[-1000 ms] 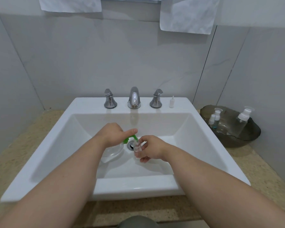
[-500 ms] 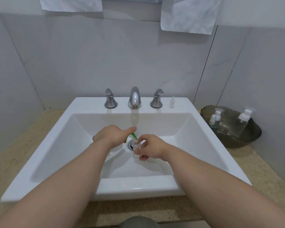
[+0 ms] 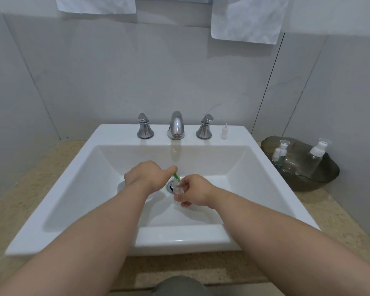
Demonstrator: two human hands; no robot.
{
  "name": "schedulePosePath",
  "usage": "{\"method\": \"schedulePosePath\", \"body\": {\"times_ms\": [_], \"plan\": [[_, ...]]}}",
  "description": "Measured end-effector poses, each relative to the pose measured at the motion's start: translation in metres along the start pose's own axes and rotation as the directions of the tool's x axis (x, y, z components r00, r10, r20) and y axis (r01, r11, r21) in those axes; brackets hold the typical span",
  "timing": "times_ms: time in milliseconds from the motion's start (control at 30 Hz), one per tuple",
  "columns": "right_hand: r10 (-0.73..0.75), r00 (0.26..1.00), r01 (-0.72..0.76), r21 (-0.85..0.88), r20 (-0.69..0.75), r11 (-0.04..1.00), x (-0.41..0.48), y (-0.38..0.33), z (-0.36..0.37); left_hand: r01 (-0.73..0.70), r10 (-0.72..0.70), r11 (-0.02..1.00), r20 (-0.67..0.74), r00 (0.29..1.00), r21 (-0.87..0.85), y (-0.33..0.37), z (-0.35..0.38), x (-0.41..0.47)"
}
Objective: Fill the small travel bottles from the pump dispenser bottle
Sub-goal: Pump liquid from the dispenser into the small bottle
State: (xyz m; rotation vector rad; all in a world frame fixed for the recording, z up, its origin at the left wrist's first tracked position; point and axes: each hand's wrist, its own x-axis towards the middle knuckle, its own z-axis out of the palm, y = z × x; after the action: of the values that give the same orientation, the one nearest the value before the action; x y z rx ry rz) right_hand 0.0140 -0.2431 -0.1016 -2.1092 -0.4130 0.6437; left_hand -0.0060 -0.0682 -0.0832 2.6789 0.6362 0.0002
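Over the white sink [image 3: 115, 133], my left hand [image 3: 145, 178] curls round the pump bottle [image 3: 120, 188], its green spout [image 3: 175, 176] at the mouth of the small bottle [image 3: 177, 189] pinched in my right hand [image 3: 195, 192]. I should press slowly, with spout and mouth lined up, to avoid spills.

Pump bottle [image 3: 120, 187] mostly under left hand [image 3: 145, 176], towels [image 3: 244, 18] cropped at top — travel bottle [image 3: 177, 189] level unclear
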Motion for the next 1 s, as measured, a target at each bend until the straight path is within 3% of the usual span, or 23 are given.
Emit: {"method": "schedulePosePath", "body": {"times_ms": [500, 1000], "plan": [[-0.033, 0.999, 0.028, -0.136, -0.033, 0.99, 0.001, -0.005, 0.004, -0.031, 0.032, 0.997, 0.004, 0.999, -0.073, -0.006, -0.009, -0.001], [-0.043, 0.999, 0.044, -0.081, 0.009, 0.996, 0.001, -0.005, 0.005, -0.062, 0.064, 0.996, 0.032, 0.997, -0.056, -0.004, -0.01, 0.003]]}}
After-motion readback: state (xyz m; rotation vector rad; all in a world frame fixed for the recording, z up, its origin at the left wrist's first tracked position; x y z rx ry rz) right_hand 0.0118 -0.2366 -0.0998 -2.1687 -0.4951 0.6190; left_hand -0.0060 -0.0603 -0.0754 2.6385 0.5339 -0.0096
